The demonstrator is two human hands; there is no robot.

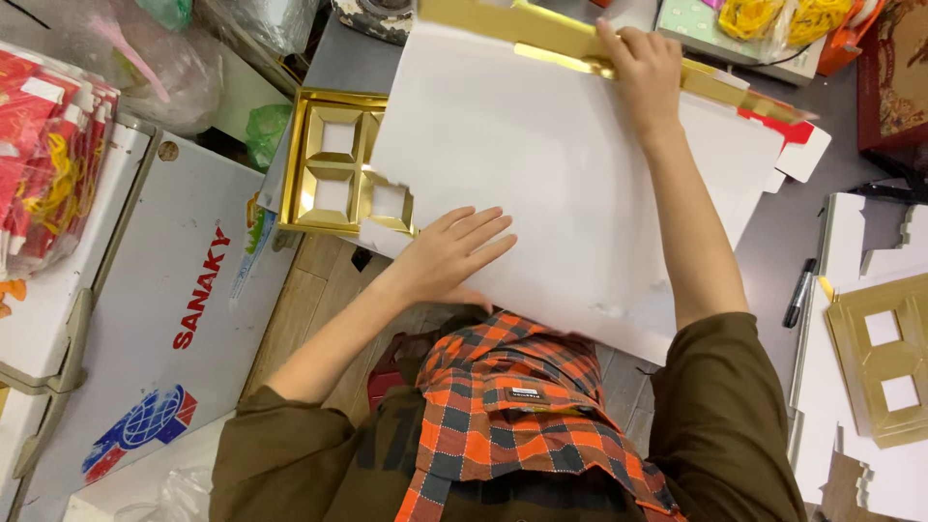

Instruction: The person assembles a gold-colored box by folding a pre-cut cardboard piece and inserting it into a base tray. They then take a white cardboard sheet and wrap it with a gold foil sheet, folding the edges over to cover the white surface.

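A large white cardboard sheet (pixel 570 184) lies tilted across the grey table (pixel 802 232) in front of the person, its near edge reaching over the plaid cloth (pixel 503 406) at the person's chest. The left hand (pixel 449 253) rests flat on the sheet's near left part, fingers stretched out and slightly spread, pressing down rather than gripping anything. The right hand (pixel 643 72) reaches to the far edge of the sheet, where its fingers curl over a folded gold cardboard strip (pixel 570 43) and pinch it against the sheet. That strip runs from far left toward the right along the sheet's far edge.

Just left of the sheet, touching its edge, sits a gold divider tray (pixel 333 164) with square compartments. To the right on the table lies a black marker (pixel 799 292), and beyond it, at the near right, a flat gold die-cut panel (pixel 880 367) with square windows rests on white card. A white chest freezer (pixel 145 319) stands at the left, with bundles of red packets (pixel 43 145) on it.
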